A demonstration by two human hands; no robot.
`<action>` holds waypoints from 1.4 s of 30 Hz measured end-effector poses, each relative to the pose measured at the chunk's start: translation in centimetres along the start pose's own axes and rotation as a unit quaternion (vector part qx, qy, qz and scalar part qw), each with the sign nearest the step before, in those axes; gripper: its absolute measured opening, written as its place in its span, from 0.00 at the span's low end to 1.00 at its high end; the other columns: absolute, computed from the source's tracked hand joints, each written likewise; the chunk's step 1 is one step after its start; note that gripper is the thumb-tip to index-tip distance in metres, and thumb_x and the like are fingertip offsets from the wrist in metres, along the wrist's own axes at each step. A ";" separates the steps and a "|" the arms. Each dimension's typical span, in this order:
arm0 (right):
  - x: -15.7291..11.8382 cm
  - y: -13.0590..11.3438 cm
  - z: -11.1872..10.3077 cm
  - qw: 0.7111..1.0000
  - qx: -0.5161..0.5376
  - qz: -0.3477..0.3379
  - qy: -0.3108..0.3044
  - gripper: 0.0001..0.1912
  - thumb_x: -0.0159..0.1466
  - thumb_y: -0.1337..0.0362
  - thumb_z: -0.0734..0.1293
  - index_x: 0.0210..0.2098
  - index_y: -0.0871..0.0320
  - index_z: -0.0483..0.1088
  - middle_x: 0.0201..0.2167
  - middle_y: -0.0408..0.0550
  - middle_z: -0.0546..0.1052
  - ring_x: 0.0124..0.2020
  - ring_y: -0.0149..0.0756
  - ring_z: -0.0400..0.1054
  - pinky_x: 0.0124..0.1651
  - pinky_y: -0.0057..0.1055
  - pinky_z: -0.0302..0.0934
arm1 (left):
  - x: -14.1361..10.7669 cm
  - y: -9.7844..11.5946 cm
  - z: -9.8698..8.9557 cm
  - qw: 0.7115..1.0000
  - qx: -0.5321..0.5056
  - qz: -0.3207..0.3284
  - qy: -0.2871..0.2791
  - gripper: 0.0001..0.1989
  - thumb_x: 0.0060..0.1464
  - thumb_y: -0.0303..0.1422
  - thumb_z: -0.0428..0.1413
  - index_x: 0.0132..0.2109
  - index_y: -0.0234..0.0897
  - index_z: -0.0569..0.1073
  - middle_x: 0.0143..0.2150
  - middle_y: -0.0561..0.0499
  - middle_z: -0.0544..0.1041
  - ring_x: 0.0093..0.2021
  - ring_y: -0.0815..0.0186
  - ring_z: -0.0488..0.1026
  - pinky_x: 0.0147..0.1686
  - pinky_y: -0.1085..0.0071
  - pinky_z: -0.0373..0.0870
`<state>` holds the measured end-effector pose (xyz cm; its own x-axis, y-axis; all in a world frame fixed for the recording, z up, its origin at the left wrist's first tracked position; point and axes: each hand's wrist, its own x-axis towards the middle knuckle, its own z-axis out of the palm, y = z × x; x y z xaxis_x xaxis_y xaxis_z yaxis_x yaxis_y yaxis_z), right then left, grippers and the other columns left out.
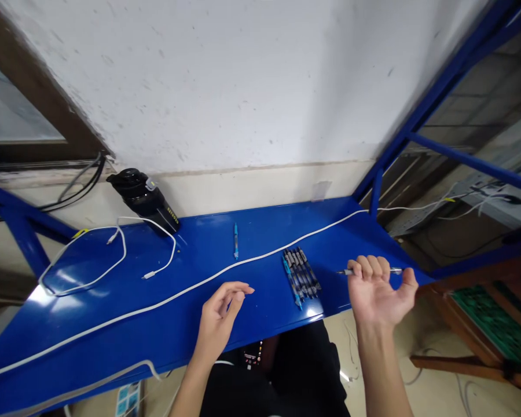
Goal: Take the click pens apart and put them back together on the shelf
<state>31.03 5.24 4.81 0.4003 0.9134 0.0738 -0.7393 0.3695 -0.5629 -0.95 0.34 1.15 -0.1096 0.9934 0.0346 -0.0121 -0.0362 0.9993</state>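
Observation:
My right hand point(377, 292) is shut around a slim silver pen point(342, 271), which lies crosswise in my fist above the far right of the blue metal table point(260, 255). My left hand point(219, 315) hovers over the table's front edge with its fingers apart, holding nothing. A thin white cable point(243, 260) runs across the tabletop just beyond it. Between my hands lies a tight row of several dark pens point(301, 277), and a single blue pen point(235, 240) lies farther back.
A black bottle point(143, 200) lies tilted at the back left, near a looped white charging cable point(82, 260). A white wall point(226, 87) rises behind the table. Blue steel frame bars point(473, 162) stand at the right, above a wooden frame holding a green board point(495, 318).

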 end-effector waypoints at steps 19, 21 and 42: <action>0.1 -2.1 -1.4 0.998 0.065 0.006 -0.011 0.29 0.62 0.53 0.72 0.27 0.53 0.46 0.25 0.35 0.50 0.27 0.30 0.55 0.34 0.32 0.66 | 16.7 0.6 -0.8 0.832 0.554 0.008 0.020 0.20 0.69 0.41 0.61 0.60 0.34 0.73 0.55 0.32 0.83 0.56 0.41 0.80 0.48 0.55 0.76; 0.3 -2.3 -1.6 0.998 0.055 0.008 -0.016 0.27 0.65 0.52 0.73 0.27 0.53 0.50 0.25 0.36 0.53 0.27 0.30 0.57 0.35 0.32 0.68 | 17.5 0.1 -0.8 0.821 0.571 -0.018 0.013 0.19 0.71 0.40 0.58 0.62 0.35 0.72 0.55 0.34 0.83 0.56 0.43 0.81 0.48 0.57 0.76; -0.1 3.8 -7.4 0.494 -0.790 -0.221 -0.288 0.21 0.76 0.47 0.68 0.61 0.51 0.77 0.55 0.57 0.78 0.53 0.56 0.75 0.52 0.51 0.66 | 16.5 -1.6 -0.6 0.924 0.378 0.019 0.052 0.10 0.54 0.24 0.66 0.43 0.42 0.82 0.42 0.45 0.85 0.45 0.51 0.82 0.45 0.61 0.73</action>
<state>32.18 5.34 -3.47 -0.2230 0.8684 0.4428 0.8791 0.3754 -0.2935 -3.35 16.71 0.07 -0.1906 0.9758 0.1072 0.6873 0.0546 0.7243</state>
